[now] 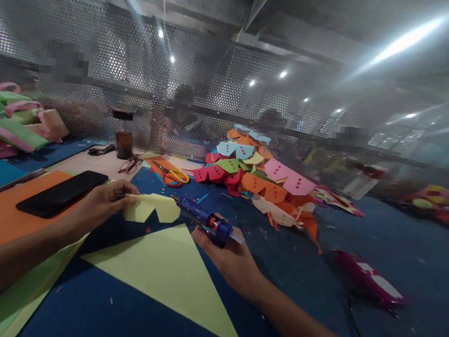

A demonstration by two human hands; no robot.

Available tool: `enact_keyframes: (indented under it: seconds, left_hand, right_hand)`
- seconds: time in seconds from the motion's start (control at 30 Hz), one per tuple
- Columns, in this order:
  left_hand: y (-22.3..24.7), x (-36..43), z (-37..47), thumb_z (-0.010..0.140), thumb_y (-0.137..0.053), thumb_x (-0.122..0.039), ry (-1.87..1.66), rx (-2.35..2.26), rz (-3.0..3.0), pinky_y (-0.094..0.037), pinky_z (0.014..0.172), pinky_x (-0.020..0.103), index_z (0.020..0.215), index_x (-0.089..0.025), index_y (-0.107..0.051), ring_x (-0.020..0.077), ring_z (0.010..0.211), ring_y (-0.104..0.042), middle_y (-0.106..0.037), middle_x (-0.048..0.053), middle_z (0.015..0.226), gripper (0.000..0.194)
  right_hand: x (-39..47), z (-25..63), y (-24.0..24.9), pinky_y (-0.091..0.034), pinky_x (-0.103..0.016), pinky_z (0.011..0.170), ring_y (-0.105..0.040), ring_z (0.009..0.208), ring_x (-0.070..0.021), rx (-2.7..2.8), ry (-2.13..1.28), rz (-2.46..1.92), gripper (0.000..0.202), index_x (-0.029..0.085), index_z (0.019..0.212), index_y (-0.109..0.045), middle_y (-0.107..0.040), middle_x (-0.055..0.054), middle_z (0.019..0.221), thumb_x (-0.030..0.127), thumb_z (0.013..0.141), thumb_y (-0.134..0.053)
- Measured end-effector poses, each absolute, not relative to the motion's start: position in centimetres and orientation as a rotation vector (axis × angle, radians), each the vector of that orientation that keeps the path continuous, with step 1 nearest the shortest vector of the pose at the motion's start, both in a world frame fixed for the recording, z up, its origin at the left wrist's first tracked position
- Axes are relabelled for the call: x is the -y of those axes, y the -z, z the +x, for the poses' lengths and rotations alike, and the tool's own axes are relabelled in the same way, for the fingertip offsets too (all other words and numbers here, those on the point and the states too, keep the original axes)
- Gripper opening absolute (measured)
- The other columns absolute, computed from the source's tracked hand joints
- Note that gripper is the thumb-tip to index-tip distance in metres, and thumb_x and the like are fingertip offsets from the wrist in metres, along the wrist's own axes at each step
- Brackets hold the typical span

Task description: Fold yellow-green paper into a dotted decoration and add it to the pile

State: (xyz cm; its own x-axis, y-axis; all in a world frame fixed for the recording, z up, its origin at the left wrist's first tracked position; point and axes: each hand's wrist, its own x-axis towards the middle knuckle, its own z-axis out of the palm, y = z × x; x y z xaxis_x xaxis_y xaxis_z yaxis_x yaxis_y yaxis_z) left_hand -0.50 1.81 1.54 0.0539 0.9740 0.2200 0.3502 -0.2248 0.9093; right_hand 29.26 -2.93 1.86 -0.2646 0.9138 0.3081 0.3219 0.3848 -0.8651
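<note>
My left hand [121, 200] pinches the left end of a pale yellow paper cutout [154, 205] with a notch in its lower edge. In my right hand [236, 258] is a blue hot glue gun [200, 213], a translucent glue stick poking from its rear. The gun's nozzle points left, close to the cutout's right end; whether it touches the paper I cannot tell. Below both hands a larger yellow-green paper triangle [176, 274] lies flat on the blue table [117, 319].
Behind the gun rises a pile of colored paper cutouts [248, 165]. Scissors [171, 175], a lidded jar [124, 133] and a black phone [63, 192] lie or stand left of it. A magenta corded device [370, 280] lies at right. Perforated metal mesh [140, 51] stands behind.
</note>
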Motion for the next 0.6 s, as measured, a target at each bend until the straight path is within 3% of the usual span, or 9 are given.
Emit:
enact_keyframes:
  seconds: [0.3, 0.6]
  left_hand:
    - [-2.08, -1.21, -0.32, 0.070, -0.077, -0.055, -1.204, -1.311, 1.598, -0.048, 0.063, 0.026, 0.087, -0.018, -0.065, 0.0161, 0.069, -0.060, -0.065, 0.000, 0.076, 0.042]
    - [-2.40, -0.93, -0.02, 0.069, -0.079, -0.055, -1.206, -1.322, 1.580, -0.051, 0.062, 0.027, 0.085, -0.019, -0.065, 0.0168, 0.068, -0.062, -0.067, 0.001, 0.076, 0.043]
  right_hand:
    - [3.34, 29.02, -2.15, -0.033, -0.025, 0.054, -0.040, 0.064, -0.0132, 1.900, -0.806, -1.038, 0.031, 0.023, 0.075, -0.052, -0.044, 0.003, 0.068, 0.046, 0.092, -0.064]
    - [3.51, 29.04, -2.23, -0.031, -0.026, 0.056, -0.037, 0.063, -0.0130, 1.936, -0.772, -1.026, 0.035, 0.023, 0.072, -0.046, -0.040, 0.004, 0.068, 0.046, 0.093, -0.063]
